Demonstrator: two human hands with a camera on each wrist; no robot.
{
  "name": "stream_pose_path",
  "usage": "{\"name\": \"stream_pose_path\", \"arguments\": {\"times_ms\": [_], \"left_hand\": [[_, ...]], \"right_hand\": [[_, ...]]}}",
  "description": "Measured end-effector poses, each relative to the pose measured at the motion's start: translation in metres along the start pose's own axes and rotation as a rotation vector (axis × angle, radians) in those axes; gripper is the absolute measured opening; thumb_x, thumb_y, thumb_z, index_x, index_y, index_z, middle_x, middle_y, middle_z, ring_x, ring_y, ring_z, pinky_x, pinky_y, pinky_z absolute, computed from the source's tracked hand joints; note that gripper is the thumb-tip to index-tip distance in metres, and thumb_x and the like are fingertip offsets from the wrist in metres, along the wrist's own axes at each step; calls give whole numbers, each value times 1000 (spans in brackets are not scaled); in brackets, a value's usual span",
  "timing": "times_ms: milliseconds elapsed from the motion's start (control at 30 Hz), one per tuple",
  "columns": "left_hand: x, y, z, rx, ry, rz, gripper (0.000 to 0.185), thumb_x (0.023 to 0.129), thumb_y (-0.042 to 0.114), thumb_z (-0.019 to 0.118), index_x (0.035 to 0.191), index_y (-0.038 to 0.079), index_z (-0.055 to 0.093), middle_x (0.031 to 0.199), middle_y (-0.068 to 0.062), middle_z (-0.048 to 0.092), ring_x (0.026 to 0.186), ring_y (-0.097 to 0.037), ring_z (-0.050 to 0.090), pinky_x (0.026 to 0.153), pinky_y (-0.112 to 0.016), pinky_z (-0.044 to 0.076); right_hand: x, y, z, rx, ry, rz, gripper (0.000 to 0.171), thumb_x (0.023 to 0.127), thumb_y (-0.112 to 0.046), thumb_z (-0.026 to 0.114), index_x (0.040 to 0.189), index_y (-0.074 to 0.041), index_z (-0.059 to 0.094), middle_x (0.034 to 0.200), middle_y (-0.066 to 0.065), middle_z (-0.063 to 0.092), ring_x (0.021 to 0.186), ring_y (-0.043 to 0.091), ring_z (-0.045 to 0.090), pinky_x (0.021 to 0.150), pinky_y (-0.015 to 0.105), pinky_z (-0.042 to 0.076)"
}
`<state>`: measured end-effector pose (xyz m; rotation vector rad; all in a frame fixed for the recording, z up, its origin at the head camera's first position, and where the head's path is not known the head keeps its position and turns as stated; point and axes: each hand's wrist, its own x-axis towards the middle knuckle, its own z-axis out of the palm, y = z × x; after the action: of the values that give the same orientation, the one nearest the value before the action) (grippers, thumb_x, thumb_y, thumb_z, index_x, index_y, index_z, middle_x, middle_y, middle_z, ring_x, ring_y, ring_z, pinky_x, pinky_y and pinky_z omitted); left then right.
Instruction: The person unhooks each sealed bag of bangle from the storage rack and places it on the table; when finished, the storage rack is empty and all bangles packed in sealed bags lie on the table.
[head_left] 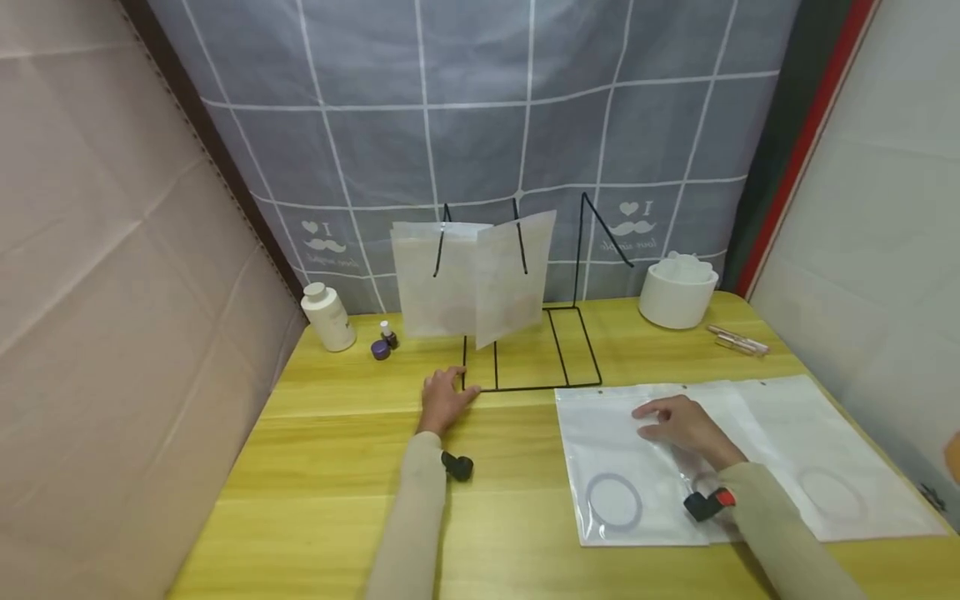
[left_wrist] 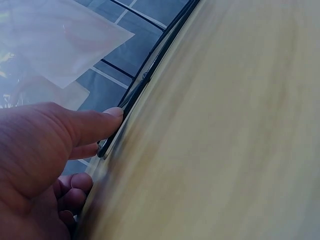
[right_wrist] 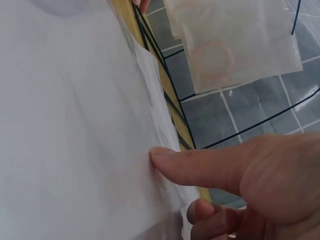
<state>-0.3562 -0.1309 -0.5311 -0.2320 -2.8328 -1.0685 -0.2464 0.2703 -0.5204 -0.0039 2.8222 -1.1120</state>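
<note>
My left hand (head_left: 448,398) sits at the front left corner of a black wire rack (head_left: 534,360) on the yellow table (head_left: 337,467). In the left wrist view its thumb (left_wrist: 95,122) lies on the rack's base wire (left_wrist: 150,70), the forefinger touches the corner just below, and the other fingers are curled. Two translucent bags (head_left: 472,279) hang from the rack's hooks. My right hand (head_left: 675,423) rests on a clear plastic bag (head_left: 622,467) lying flat on the table. Its thumb (right_wrist: 200,167) presses on that bag (right_wrist: 75,125).
A second flat bag (head_left: 825,450) lies partly under the first, towards the right edge. A white bottle (head_left: 327,317) and a small purple vial (head_left: 386,337) stand at the back left, a white round tub (head_left: 677,292) and clear tubes (head_left: 738,340) at the back right. Cardboard walls flank the table.
</note>
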Motion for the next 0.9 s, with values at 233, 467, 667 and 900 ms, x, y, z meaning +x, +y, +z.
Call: {"name": "stream_pose_path", "arguments": {"times_ms": [233,467,667,900], "left_hand": [[-1,0,-3,-2,6,4,51,91,31,75,135,7,62,122,-21,59,105,-36,48,92,-52,40],[0,1,-3,1,1,-4,52,91,32,75,135,8,62,122,-20,59,104,-34,48,92,-50,40],[1,-1,-3,8,0,-1,51,92,33,75,136,9,62,117,-18,60,99,-31,46,88,-48,41],[-1,1,2,7,0,-15,51,91,33,76,135,10,63,118,-17,60,102,-31,47,90,-49,42]], "right_hand": [[6,-6,-3,-5,29,-43,33,88,-21,78,117,-8,75,82,3,59,77,19,47,66,32,40],[43,-46,-13,110,230,-222,33,97,-24,69,121,-1,70,97,12,67,85,20,56,65,32,51],[101,-84,-23,311,280,-370,38,100,-30,64,126,-1,67,119,18,67,99,17,62,81,39,58],[145,-128,-39,407,239,-457,49,98,-33,68,139,-7,59,148,14,52,137,31,45,110,52,38]]}}
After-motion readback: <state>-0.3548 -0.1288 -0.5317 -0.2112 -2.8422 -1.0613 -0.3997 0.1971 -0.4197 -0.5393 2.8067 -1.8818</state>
